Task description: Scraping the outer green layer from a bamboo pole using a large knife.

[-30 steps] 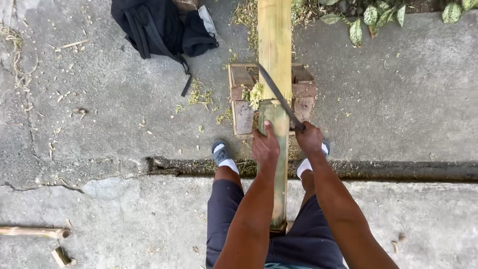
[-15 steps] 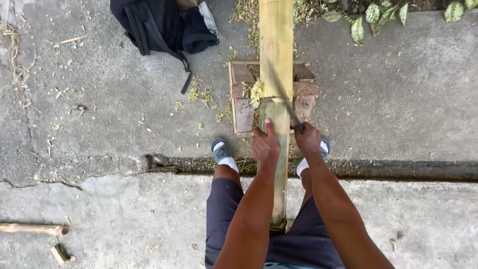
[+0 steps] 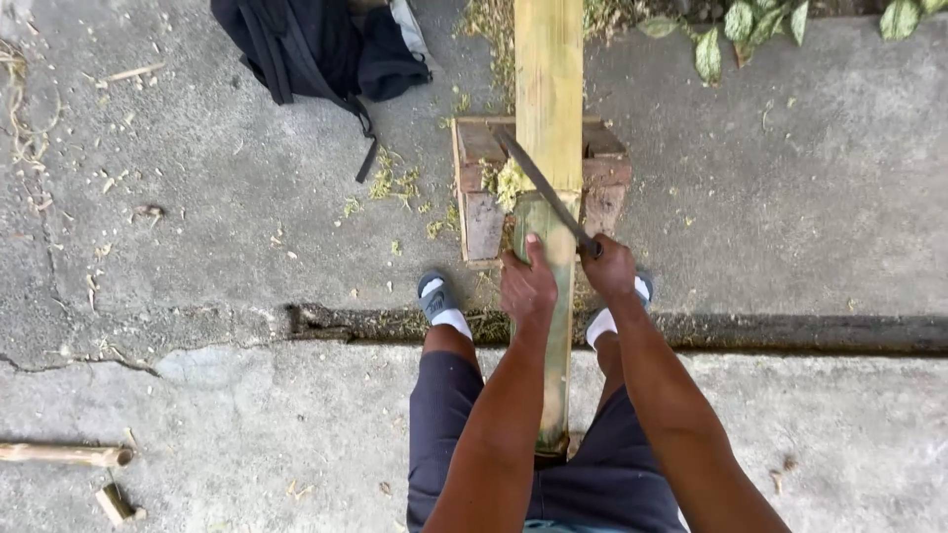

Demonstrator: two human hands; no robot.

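Head view: right hand (image 3: 607, 268) clenches the blade (image 3: 541, 188); left hand (image 3: 527, 286) grips the bamboo pole (image 3: 549, 109) just beside it, so a slip could cut it.

Daylight, bright but flat and even, looks overcast; no clear direction of light; no hard shadows, only soft dark patches under the bamboo pole (image 3: 549, 89) where it crosses the wooden block (image 3: 481, 188) and inside the gutter crack (image 3: 790, 334); no glare on the concrete floor (image 3: 178, 266), grey tones well exposed; black bag (image 3: 316, 44) nearly featureless, detail lost in the dark; focus fairly sharp across the frame; slight softness on the blade (image 3: 538, 183) and on both forearms at the bottom edge; leaves (image 3: 726, 30) at top a bit soft; mild wide-angle stretch towards corners; some compression smear in the concrete texture.
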